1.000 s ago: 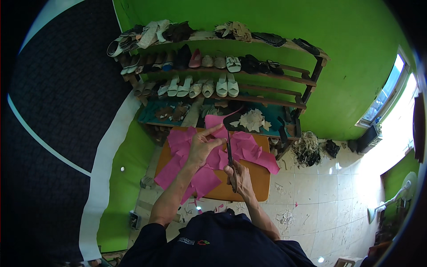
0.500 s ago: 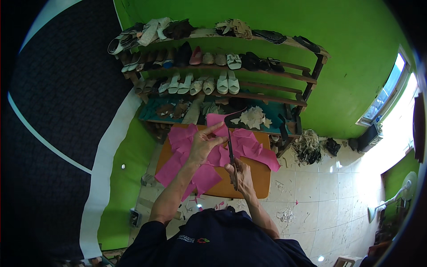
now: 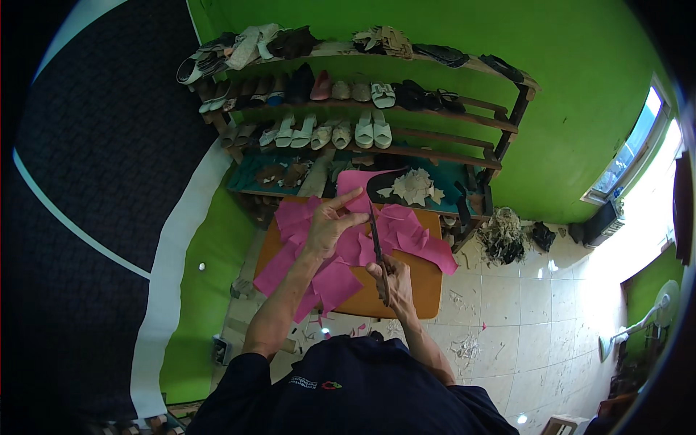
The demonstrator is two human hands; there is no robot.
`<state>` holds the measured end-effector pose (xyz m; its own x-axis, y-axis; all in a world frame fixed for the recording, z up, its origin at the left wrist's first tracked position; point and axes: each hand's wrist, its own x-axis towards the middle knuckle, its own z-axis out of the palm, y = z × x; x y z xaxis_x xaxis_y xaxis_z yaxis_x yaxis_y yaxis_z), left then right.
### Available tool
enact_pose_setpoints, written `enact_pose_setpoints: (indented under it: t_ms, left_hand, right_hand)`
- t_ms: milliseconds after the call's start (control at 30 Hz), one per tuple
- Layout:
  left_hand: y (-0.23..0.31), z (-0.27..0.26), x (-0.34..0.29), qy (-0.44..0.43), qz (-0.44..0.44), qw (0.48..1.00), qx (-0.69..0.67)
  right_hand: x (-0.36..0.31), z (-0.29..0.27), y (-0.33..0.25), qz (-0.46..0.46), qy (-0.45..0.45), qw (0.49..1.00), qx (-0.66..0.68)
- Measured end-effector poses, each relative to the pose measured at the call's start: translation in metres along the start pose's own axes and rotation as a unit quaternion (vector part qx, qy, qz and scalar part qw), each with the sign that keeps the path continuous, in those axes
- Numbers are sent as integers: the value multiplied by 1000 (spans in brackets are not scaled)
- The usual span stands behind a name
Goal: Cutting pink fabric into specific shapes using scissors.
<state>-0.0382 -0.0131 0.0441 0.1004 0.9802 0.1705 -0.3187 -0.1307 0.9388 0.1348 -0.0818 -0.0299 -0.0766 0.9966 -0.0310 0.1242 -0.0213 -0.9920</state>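
My left hand (image 3: 330, 230) holds a pink sheet piece (image 3: 354, 181) up over the table, its index finger stretched along the sheet and its thumb below. A thin pink strip curves off the piece's upper right side. In my right hand (image 3: 396, 281) is a pair of dark scissors (image 3: 376, 243), with fingers and thumb at the handles. The blades point away from me and lie at the right edge of the held piece. Below both hands, several cut pink pieces (image 3: 339, 288) lie overlapping on an orange-brown table (image 3: 424, 290).
Beyond the table stands a wooden rack (image 3: 464, 161) with shoes, sandals and material scraps. Pale scraps (image 3: 502, 235) are heaped on the tiled floor (image 3: 536, 304) to its right. A white fan (image 3: 663, 301) is at the far right, near a bright opening.
The held pink piece has turned and shows a broader face, with its strip now reaching further right. The scissor tips have shifted slightly left and down. My left hand has lowered slightly.
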Motion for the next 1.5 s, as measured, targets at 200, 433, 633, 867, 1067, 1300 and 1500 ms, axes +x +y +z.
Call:
enact_pose_setpoints:
  t_ms: [200, 433, 633, 867, 1067, 1300, 1500]
  left_hand:
    - [-7, -7, -2, -5, -16, 1000, 0]
    - [-8, -1, -8, -33, -26, 999, 16]
    - [-7, -6, -1, -55, -12, 998, -6]
    - [-7, -4, 3, -53, -2, 999, 5]
    - [0, -4, 5, -54, 0, 999, -4]
    - [7, -11, 12, -91, -46, 995, 14]
    - [10, -14, 15, -116, -38, 992, 20]
  right_hand:
    - [2, 2, 4, -9, -8, 1000, 9]
    - [7, 3, -4, -15, -13, 1000, 14]
    - [7, 1, 0, -12, -15, 999, 28]
    - [10, 0, 0, -22, -11, 999, 28]
    - [10, -1, -5, -6, -9, 1000, 27]
    - [11, -4, -2, -15, -8, 1000, 20]
    - [12, -7, -2, -17, -9, 1000, -7]
